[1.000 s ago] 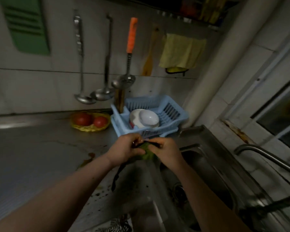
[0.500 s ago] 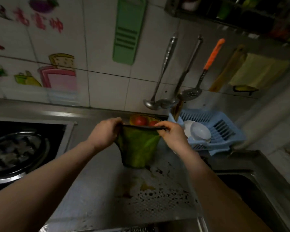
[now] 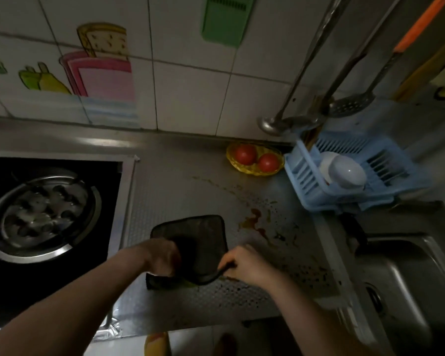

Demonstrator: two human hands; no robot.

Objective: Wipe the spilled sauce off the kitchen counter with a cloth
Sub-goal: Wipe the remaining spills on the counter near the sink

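While both hands held the cloth point(image 3: 198, 242) spread low over the surface point(image 3: 180, 186) at lower centre of the frame, the spilled sauce point(image 3: 253, 222) lay just to the upper right of it, apart from its right edge. The left hand point(image 3: 162, 256) had its grip closed on the cloth's near-left part, and the right hand point(image 3: 244, 264) pinched the near-right corner. Whether the far edge already touched the metal could not be told. The reddish-orange puddle sat nearer the right hand, so a sweep would likely have to go rightward and away from the body. The stain's long axis ran diagonally, from a thin trail of drops at upper centre down through the puddle into dark specks point(image 3: 293, 265) scattered toward the lower right beside the sink point(image 3: 409, 278).

The surface was dull steel, dimly lit. A gas burner point(image 3: 41, 214) filled the left side; a yellow basket of tomatoes point(image 3: 254, 159) and a blue dish rack point(image 3: 352, 173) stood at the back right against a tiled wall, with ladles point(image 3: 290, 122) hanging above.
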